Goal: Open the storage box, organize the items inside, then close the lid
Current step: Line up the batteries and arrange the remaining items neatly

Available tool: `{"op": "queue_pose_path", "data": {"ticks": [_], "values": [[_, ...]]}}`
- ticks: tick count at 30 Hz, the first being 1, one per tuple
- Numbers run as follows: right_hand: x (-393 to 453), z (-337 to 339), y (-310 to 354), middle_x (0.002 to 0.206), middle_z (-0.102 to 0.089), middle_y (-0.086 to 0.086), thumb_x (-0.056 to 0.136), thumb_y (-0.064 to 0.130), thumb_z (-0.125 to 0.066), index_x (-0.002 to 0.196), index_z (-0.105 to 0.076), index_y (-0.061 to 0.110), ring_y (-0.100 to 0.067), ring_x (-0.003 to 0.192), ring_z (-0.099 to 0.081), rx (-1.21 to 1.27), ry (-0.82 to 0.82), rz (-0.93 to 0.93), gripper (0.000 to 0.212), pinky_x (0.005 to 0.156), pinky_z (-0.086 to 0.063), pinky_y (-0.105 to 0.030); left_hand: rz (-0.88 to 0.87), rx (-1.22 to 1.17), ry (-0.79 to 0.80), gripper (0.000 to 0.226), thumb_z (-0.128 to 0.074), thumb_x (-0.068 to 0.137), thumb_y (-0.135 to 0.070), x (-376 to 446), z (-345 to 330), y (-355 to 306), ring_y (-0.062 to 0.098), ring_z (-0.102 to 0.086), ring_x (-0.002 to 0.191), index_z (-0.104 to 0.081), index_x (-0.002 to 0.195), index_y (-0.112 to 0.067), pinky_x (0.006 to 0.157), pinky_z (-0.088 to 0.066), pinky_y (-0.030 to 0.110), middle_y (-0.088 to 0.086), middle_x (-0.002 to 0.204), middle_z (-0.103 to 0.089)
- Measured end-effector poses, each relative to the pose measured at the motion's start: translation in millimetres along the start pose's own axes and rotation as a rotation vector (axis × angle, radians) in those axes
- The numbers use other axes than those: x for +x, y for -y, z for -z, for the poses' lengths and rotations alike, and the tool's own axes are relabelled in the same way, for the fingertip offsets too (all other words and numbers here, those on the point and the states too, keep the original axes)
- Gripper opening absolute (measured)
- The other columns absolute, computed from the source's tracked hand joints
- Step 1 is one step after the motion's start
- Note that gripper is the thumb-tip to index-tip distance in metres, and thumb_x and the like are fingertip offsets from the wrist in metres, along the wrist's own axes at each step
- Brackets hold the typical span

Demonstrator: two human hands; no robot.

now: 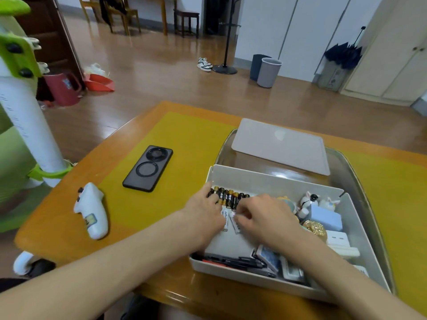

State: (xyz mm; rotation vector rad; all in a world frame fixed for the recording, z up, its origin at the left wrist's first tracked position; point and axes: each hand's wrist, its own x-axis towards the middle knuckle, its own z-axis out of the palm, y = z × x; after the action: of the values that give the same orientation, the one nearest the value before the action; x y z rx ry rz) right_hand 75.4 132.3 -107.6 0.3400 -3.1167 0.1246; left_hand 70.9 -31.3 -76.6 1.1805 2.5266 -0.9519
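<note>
Tabletop box (272,181), batteries (231,197) under grips

Black phone (147,168) lies face down on the yellow mat (184,144) covering the surface (57,225). White controller (92,211) sits at the phone's 7 o'clock, off the mat. Floor beyond: two bins (265,70) at 1 o'clock, sneakers (204,64) and stand base (224,69) at 12, red dustpan (99,83) at 10.

Open white storage box (272,179), lid (280,146) behind
</note>
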Motion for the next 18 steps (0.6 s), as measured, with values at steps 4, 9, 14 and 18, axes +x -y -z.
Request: {"op": "queue_pose_path", "data": {"ticks": [4,9,14,18], "values": [[-11,14,-18,0.081,-0.069,0.012,0.092,0.046,-0.055,0.087,-0.069,0.030,-0.013,0.079,-0.063,0.049,-0.059,-0.020,0.022,0.061,-0.046,-0.029,-0.011,-0.057,-0.058,0.040,-0.065,0.090,-0.033,2,-2,-1,0.028,-0.045,0.127,-0.058,0.127,-0.019,0.120,-0.010,0.055,0.006,0.131,-0.059],[-15,27,-30,0.080,-0.070,0.012,0.090,0.044,-0.055,0.089,-0.071,0.032,-0.016,0.078,-0.063,0.081,-0.077,-0.072,0.020,0.060,-0.044,-0.030,-0.058,-0.260,-0.206,0.022,-0.069,0.085,-0.032,1,-11,6,0.019,-0.061,0.097,-0.059,0.103,-0.024,0.113,-0.027,0.042,-0.004,0.097,-0.066],[-15,33,-37,0.076,-0.069,0.011,0.087,0.041,-0.055,0.083,-0.069,0.032,-0.016,0.075,-0.062,0.103,-0.091,-0.102,0.017,0.059,-0.044,-0.030,-0.028,-0.684,-0.308,0.021,-0.067,0.081,-0.029,8,-13,17,0.007,-0.049,0.069,-0.046,0.080,-0.030,0.066,-0.043,0.029,-0.014,0.070,-0.053],[-14,34,-47,0.075,-0.068,0.009,0.083,0.042,-0.054,0.083,-0.068,0.031,-0.019,0.078,-0.063,0.081,-0.072,-0.130,0.017,0.059,-0.043,-0.031,0.068,-0.940,-0.377,0.018,-0.066,0.077,-0.032,34,4,13,0.012,-0.058,0.076,-0.052,0.089,-0.030,0.061,-0.047,0.033,-0.012,0.077,-0.065]]}}
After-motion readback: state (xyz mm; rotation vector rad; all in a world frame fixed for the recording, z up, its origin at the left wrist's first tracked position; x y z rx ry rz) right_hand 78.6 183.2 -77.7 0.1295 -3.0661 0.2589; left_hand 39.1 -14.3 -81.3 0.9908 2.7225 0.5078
